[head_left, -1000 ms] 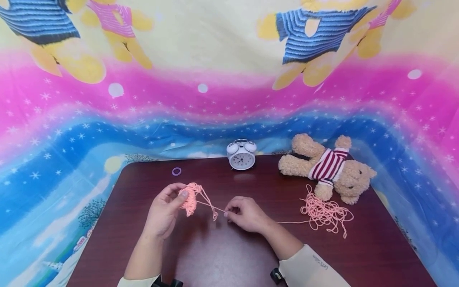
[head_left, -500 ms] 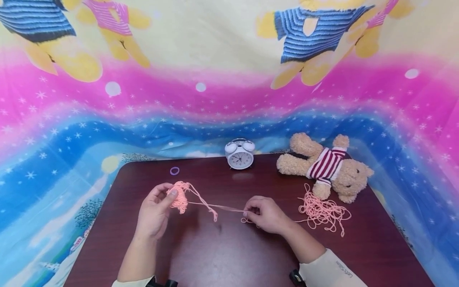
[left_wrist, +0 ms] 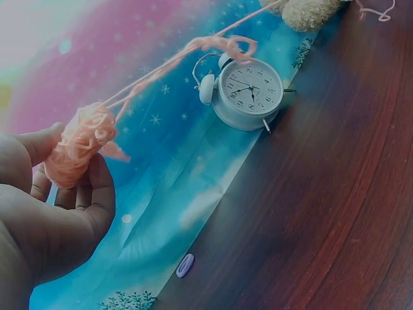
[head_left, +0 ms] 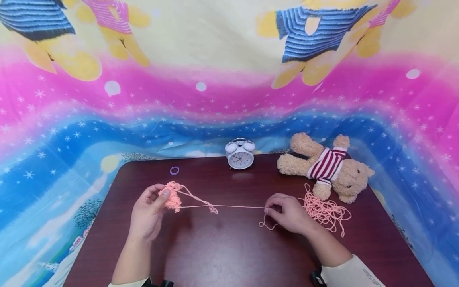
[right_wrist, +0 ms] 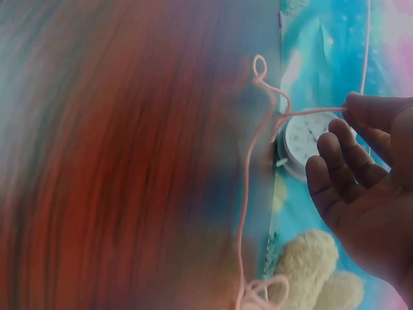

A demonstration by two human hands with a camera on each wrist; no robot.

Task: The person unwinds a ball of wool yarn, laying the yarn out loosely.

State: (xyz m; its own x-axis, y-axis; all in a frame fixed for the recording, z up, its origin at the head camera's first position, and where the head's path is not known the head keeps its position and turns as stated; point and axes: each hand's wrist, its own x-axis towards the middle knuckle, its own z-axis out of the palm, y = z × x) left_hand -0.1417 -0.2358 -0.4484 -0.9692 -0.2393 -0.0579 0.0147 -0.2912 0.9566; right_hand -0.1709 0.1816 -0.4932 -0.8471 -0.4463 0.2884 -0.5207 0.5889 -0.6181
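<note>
My left hand [head_left: 146, 217] grips a wound bundle of peach yarn [head_left: 173, 198] between thumb and fingers, raised over the table's left half. Out of the bundle a straight yarn strand [head_left: 236, 206] runs across to my right hand [head_left: 289, 214], which pinches it between thumb and fingertips. A twisted, knotted loop of the same yarn hangs around or beside that strand near the bundle. Below the right fingertips a slack loop [right_wrist: 259, 66] dangles. In the right wrist view, slack yarn trails down toward a loose tangled pile [head_left: 325, 211] on the table's right.
A white twin-bell alarm clock [head_left: 240, 154] stands at the table's back edge. The teddy bear [head_left: 328, 165] in a striped shirt lies at the back right, by the yarn pile. A purple ring [head_left: 174, 171] lies at the back left. Printed cloth [head_left: 201, 127] hangs behind the table.
My right hand has moved right, drawing out a longer length of strand. The left hand has shifted slightly left with the bundle. The strand is now straight between them.
</note>
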